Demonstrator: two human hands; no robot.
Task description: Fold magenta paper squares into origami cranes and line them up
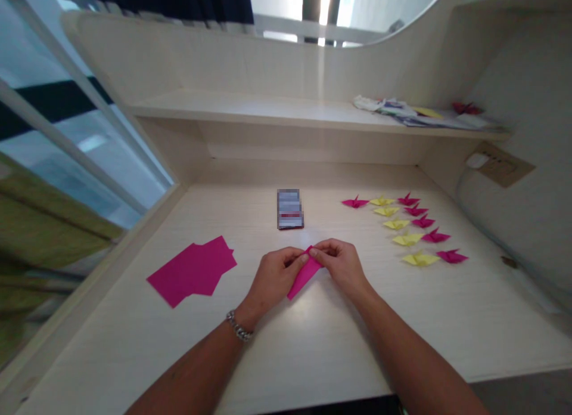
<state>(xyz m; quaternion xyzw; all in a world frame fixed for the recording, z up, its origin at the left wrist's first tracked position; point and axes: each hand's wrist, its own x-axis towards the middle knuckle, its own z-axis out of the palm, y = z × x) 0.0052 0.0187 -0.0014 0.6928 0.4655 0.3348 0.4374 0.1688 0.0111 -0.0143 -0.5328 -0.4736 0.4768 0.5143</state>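
Left hand [277, 276] and right hand [343, 263] pinch a folded magenta paper strip [304, 279] inward of the pale wooden desk [330, 355]'s front edge; probably light, crease-prone, best held by its edges.

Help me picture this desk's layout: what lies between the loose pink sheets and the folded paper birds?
The head view shows the left hand and right hand there, both holding a folded pink paper, with the phone lying farther back.

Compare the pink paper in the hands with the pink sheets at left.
The held paper is a narrow strip; the loose sheets are broad and overlap. The left hand and right hand grip the held paper, but touch none of the loose sheets. Both are pink.
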